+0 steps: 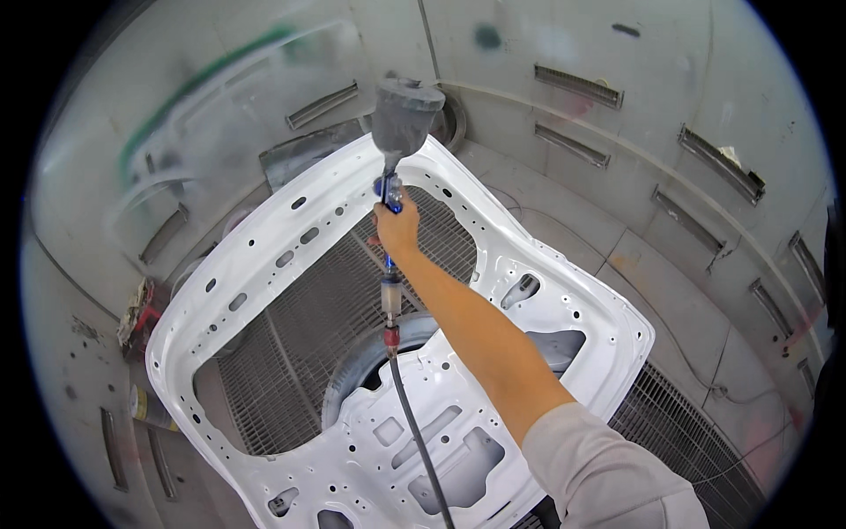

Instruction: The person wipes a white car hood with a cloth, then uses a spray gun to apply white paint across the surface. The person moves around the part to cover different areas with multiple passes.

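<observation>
Single head-worn fisheye view, facing down and forward, right arm (489, 339) close, white panel (476, 397) farther below

We count one white panel (608, 370), taken as our landmark. Above it we record one right hand (399, 227), one pale sleeve (608, 467), one spray gun (388, 187), one grey gun cup (405, 116) and one dark hose (418, 432). Beneath it we note one grey ring (345, 375); to its left, one tin (150, 407); to its right, at least seven wall slots (577, 85).
</observation>
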Motion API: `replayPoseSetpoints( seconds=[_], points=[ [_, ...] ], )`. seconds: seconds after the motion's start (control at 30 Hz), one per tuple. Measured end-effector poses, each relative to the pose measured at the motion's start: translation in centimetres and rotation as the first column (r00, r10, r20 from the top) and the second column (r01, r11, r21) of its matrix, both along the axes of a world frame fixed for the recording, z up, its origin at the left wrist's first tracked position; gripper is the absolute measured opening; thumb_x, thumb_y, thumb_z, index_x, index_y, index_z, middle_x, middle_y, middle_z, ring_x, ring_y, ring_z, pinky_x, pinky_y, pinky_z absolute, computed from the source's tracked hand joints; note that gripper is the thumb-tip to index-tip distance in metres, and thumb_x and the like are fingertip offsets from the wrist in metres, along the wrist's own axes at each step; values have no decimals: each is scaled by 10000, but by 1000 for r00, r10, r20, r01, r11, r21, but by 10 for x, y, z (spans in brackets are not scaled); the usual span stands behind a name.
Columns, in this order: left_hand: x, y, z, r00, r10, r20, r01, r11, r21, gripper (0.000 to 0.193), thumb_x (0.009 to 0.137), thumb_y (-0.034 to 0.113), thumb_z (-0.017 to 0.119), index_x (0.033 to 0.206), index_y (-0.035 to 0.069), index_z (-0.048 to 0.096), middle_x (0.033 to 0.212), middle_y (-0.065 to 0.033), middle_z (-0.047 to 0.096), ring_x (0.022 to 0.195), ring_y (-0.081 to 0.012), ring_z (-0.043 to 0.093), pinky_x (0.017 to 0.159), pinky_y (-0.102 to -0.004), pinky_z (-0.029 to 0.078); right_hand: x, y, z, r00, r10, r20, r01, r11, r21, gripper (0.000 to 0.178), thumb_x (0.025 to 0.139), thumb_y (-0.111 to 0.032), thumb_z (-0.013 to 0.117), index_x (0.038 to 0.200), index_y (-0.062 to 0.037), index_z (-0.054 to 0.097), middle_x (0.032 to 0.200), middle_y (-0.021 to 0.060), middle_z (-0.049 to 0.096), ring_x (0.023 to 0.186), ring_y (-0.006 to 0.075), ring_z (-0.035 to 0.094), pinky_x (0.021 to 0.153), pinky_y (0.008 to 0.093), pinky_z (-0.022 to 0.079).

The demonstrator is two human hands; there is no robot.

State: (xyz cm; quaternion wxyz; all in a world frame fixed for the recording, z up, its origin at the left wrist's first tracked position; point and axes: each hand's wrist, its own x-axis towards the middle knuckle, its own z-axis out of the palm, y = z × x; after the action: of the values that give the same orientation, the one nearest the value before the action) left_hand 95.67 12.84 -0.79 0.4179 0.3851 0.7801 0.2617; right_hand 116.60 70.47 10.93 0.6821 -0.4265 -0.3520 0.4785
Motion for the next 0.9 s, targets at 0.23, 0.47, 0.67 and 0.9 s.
replayPoseSetpoints(
  seconds=[0.23,0.47,0.67,0.9],
  points=[
    [18,2,10,1000,-3,-20,2,1000,-29,68,800,17,567,844,19,618,861,-82,563,774,-158,523,605,-306,435,54,3,-38,853,-414,318,431,902,20,544,822,-147,592,1348,-66,478,1012,255,661,978,419,632,853,477,470],
    [18,-35,1,1000,-8,-1,8,1000,3,68,804,19,568,850,21,618,871,-84,563,780,-160,523,609,-306,436,125,-61,-98,814,-513,273,561,816,-141,553,780,-146,603,1318,-45,520,993,232,661,901,372,646,833,429,470],
    [7,-74,-16,999,-25,26,24,998,51,68,808,20,569,855,24,618,879,-86,563,786,-161,524,612,-305,437,179,-167,-119,809,-526,261,581,783,-223,543,778,-116,584,1307,-16,514,861,146,648,723,236,602,708,358,478],
    [1,-108,-28,997,-47,55,42,995,90,68,813,22,571,861,26,618,888,-88,563,793,-162,524,616,-304,437,241,-280,-132,781,-591,200,621,705,-342,476,778,-105,582,1249,-66,528,672,63,526,518,184,529,394,328,419]
  ],
)
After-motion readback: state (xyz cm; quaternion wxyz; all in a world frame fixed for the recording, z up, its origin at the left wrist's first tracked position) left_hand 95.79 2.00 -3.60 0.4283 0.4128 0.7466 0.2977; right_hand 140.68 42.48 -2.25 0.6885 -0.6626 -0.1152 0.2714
